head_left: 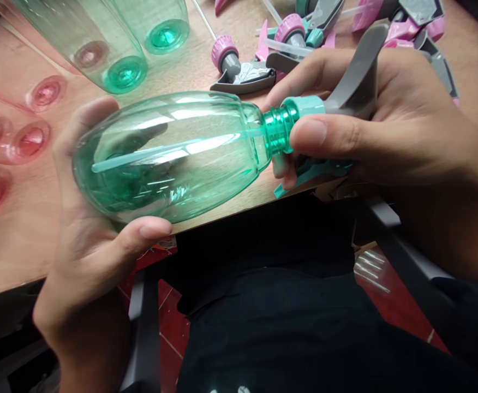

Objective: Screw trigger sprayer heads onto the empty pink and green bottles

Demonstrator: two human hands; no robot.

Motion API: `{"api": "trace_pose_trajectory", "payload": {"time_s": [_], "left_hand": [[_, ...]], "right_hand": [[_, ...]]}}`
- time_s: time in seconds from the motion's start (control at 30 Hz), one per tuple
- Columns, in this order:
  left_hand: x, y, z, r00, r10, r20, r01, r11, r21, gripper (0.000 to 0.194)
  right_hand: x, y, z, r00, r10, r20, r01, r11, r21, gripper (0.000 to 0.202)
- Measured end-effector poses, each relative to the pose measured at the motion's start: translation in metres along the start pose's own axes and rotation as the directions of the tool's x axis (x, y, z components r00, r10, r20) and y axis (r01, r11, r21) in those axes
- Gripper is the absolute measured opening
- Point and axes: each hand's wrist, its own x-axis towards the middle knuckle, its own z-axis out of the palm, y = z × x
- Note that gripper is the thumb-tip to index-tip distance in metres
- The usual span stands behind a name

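Observation:
A clear green plastic bottle (206,158) lies sideways between my hands, just over the table's front edge. My left hand (87,234) is wrapped round its base, thumb below and fingers behind. At the neck, my right hand (370,120) grips a spray head (310,106) with a turquoise collar and a grey body. Its thumb presses by the collar, which sits at the mouth with the neck's threads showing. The spray head's dip tube (161,148) runs inside the bottle almost to the base. A turquoise trigger (304,177) shows under my right hand, partly hidden by the fingers.
Several pink-and-grey spray heads (239,71) lie on the wooden table (13,251) at the back right. Green bottles (124,73) stand at the back left, with several pink bottles (30,139) at the far left. The table's front edge runs beneath my hands.

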Motion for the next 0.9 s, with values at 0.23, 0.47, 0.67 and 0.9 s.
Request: {"api": "trace_pose_trajectory", "payload": {"time_s": [0.23,0.47,0.67,0.9], "left_hand": [[0.0,0.004,0.002,0.999,-0.027,-0.023,0.027,1.0,0.0,0.085],[0.0,0.002,0.0,1.0,-0.013,-0.019,0.013,1.0,-0.024,0.083],[0.0,-0.003,-0.002,1.0,0.003,-0.013,-0.003,1.0,-0.018,0.088],[0.0,-0.004,-0.002,1.0,0.007,-0.027,-0.008,1.0,-0.019,0.088]], "right_hand": [[0.0,0.0,0.0,1.0,-0.005,0.007,0.005,1.0,-0.03,0.019],[-0.002,-0.005,0.0,0.998,0.068,-0.016,-0.07,0.993,-0.094,0.017],[-0.002,-0.003,-0.001,0.999,0.041,0.005,-0.041,0.995,-0.094,0.017],[-0.002,-0.004,0.0,0.999,0.034,0.008,-0.033,0.995,-0.091,0.017]]}}
